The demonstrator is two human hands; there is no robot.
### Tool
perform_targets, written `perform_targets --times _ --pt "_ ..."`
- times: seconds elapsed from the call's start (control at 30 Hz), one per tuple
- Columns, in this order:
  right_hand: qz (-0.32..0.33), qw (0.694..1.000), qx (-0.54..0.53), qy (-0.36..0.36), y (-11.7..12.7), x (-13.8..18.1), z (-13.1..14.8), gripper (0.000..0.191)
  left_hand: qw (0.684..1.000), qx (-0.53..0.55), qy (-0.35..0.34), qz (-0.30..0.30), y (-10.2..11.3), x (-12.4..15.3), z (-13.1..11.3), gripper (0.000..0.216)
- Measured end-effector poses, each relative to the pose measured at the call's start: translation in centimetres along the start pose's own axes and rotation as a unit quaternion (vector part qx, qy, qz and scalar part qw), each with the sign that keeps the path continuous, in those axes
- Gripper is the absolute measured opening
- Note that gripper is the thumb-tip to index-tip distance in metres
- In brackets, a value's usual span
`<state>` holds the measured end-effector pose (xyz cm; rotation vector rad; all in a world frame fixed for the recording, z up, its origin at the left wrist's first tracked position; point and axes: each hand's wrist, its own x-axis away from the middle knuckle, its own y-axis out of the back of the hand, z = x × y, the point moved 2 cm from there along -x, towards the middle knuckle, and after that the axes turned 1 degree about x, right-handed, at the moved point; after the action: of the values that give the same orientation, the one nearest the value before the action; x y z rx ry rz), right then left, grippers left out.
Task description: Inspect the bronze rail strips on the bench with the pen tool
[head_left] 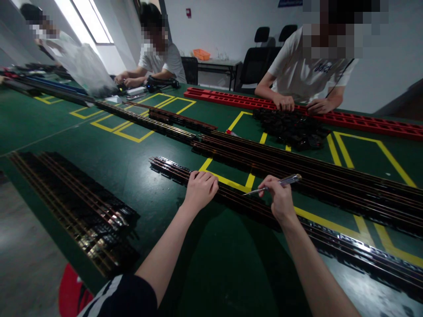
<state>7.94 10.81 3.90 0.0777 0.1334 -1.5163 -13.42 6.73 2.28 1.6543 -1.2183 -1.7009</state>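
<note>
My left hand [200, 189] rests with curled fingers pressed down on a long dark strip [172, 167] with copper-coloured rails that runs across the green table [109, 163]. My right hand [280, 198] pinches a slim metal tool [274, 185], like tweezers or a small screwdriver, held nearly level with its tip pointing left over the same strip. More long dark strips [297, 160] lie just beyond both hands.
A stack of similar strips [76, 207] lies at the table's left edge. A person across the table has both hands at a pile of small black parts [291, 127] beside long red trays [363, 121]. Two other people work at the far left. Yellow tape marks the table.
</note>
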Motion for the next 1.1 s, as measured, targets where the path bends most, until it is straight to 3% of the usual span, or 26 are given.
perform_targets --times 0.43,1.1 --pt "0.002 1.0 -0.019 -0.013 0.0 0.0 -0.1 0.02 0.998 0.044 -0.03 0.014 -0.8 0.0 -4.1 0.023" --pt "0.01 1.0 0.009 0.016 -0.1 0.2 0.3 0.019 0.998 0.033 -0.058 -0.017 -0.8 -0.2 -3.6 0.021"
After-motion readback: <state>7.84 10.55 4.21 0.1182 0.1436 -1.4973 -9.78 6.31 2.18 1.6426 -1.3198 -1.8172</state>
